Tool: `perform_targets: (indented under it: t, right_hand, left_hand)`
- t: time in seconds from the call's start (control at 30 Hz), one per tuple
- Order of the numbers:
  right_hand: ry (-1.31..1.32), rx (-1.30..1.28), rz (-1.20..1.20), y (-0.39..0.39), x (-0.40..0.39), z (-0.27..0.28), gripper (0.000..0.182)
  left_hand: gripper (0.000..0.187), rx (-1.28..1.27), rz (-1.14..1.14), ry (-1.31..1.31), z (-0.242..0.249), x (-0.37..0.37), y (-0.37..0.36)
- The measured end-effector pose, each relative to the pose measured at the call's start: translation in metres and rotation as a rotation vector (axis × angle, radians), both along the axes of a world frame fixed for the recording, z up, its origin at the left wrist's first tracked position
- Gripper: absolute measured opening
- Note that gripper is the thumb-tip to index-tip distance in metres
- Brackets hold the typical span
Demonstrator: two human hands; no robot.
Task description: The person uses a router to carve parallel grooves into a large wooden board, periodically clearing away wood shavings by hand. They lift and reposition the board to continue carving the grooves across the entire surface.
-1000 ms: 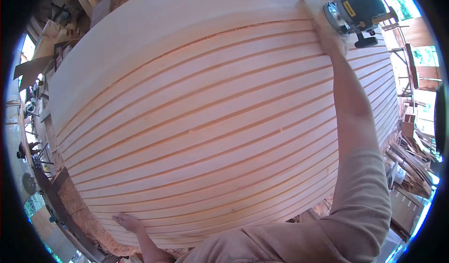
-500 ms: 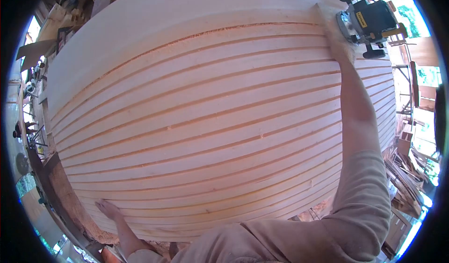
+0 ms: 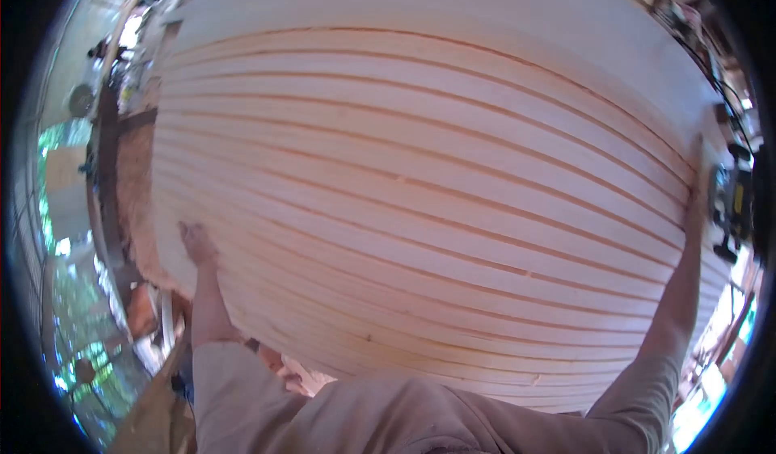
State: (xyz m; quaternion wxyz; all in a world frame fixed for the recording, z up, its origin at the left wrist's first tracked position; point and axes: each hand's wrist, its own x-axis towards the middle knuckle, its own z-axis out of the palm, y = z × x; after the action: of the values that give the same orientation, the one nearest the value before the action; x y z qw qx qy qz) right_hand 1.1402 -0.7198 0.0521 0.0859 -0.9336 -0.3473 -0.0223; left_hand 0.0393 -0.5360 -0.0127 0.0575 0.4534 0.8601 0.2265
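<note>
A large pale wooden board (image 3: 453, 163) fills most of the head view, with many long parallel grooves running across it. My left hand (image 3: 198, 244) rests near the board's left edge, fingers extended over the surface and holding nothing. At the far right my right hand (image 3: 697, 208) reaches across the board beside a narrow wood strip (image 3: 702, 151). Its fingers are small and blurred, so I cannot make out whether they grip the strip. Just beyond stands a dark router (image 3: 737, 199) with black knobs and a yellow label, partly lost at the view's dark rim.
Sawdust (image 3: 136, 187) covers the ground past the left edge, beside a dark beam (image 3: 107, 163). Cables and assorted items (image 3: 687, 26) lie along the upper right side. Wooden pieces (image 3: 153, 405) stand at the lower left.
My view has turned left, so the board and router appear farther right and lower. My left hand shows higher in the picture; my right arm still reaches toward the strip and router.
</note>
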Motion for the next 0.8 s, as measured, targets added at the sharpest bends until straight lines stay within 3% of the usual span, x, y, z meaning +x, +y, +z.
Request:
perform_targets:
  t: [0.03, 0.13, 0.23, 0.4, 0.53, 0.57, 0.63, 0.73, 0.8]
  right_hand:
    - [0.005, -0.007, -0.012, -0.003, 0.008, -0.004, 0.066]
    - [0.017, -0.020, -0.019, -0.007, 0.023, -0.013, 0.067]
    - [0.025, -0.010, 0.017, -0.008, 0.044, -0.023, 0.068]
    - [-0.018, 0.026, 0.145, 0.001, 0.044, -0.015, 0.069]
    - [-0.034, 0.148, 0.206, -0.017, 0.036, -0.002, 0.071]
    - [-0.012, 0.156, 0.204, -0.019, 0.036, -0.001, 0.071]
    - [0.031, 0.095, 0.122, -0.023, 0.035, 0.008, 0.073]
    - [0.108, -0.039, -0.065, -0.028, 0.040, 0.014, 0.078]
    - [-0.044, -0.107, -0.145, -0.033, 0.056, 0.004, 0.076]
  left_hand:
    - [0.055, -0.111, -0.027, 0.140, 0.009, 0.003, 0.001]
    - [0.058, -0.093, -0.032, 0.121, 0.009, -0.001, 0.003]
    - [0.048, -0.007, -0.031, 0.183, 0.011, 0.012, 0.009]
    - [0.044, -0.571, -0.347, 0.773, -0.029, -0.092, 0.006]
    - [0.046, -0.686, -0.474, 0.999, -0.029, -0.136, 0.021]
    - [0.047, -0.641, -0.474, 0.941, -0.025, -0.149, 0.025]
    - [0.047, -0.204, -0.348, 0.359, -0.019, -0.128, 0.034]
    - [0.046, -0.196, -0.156, 0.244, 0.002, -0.092, 0.031]
    - [0.046, -0.715, -0.370, 1.060, 0.009, -0.089, 0.025]
